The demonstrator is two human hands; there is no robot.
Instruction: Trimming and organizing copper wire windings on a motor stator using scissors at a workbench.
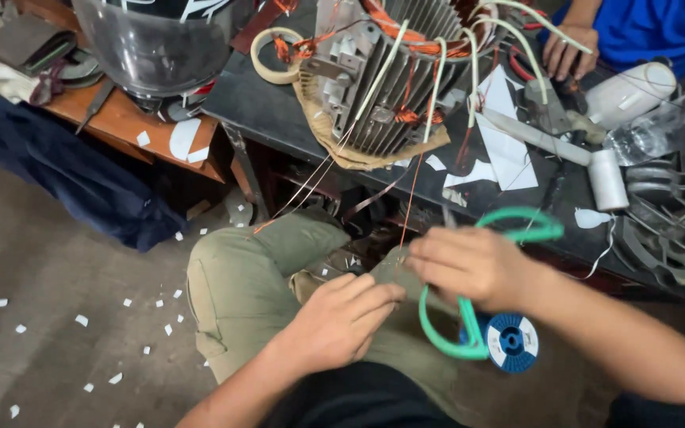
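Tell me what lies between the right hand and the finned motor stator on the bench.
In the head view, thin copper wires run from the motor stator down to the right hand, crossing the dark bench edge and white paper scraps.

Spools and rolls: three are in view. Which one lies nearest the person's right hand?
The blue spool, just below the right hand. The white roll and the tape ring sit farther away on the bench.

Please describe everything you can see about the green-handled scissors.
The scissors have large looped handles of light green plastic, it seems. One loop rises toward the dark table; the other hangs beside a blue spool. The right hand grips them where the loops meet and hides the blades. The left hand does not touch them.
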